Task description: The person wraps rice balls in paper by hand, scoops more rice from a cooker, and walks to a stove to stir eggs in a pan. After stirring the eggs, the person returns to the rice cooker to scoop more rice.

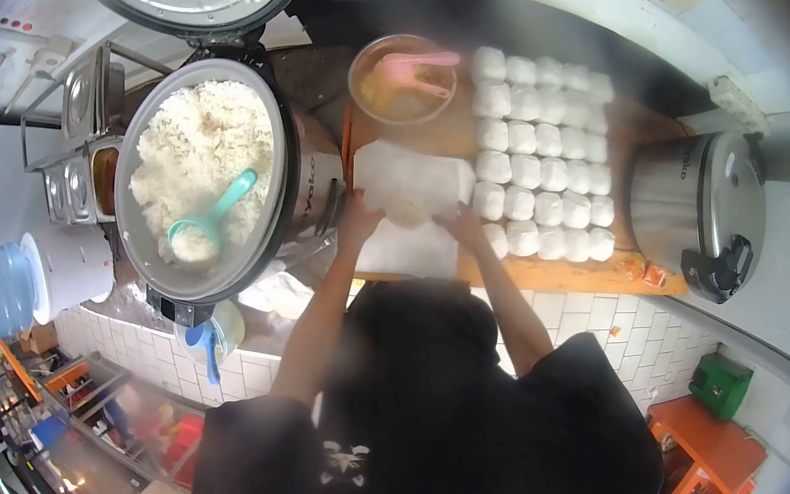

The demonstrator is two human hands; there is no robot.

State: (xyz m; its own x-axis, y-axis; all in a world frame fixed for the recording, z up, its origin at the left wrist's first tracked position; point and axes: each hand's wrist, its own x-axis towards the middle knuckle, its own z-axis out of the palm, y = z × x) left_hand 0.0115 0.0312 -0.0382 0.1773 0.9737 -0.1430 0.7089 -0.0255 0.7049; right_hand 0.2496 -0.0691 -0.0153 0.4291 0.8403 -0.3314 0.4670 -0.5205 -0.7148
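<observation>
A white paper sheet (406, 250) lies on the wooden board in front of me, with a small mound of rice (407, 210) at its middle. My left hand (358, 220) has its fingers closed at the sheet's left edge. On the opposite edge, my right hand (463, 225) is closed on the paper, which looks slightly raised there. Just past it stand rows of white wrapped packets (535, 138). To the left is an open rice cooker (123, 164) full of cooked rice (198, 138), and a turquoise rice scoop (229, 198) rests in it.
Behind the sheet sits a bowl (374, 98) with pink utensils (420, 66). A closed steel cooker (676, 197) stands at the right end. A container with a blue-handled tool (207, 349) is below the open cooker. Steam or lens haze blurs parts of the view.
</observation>
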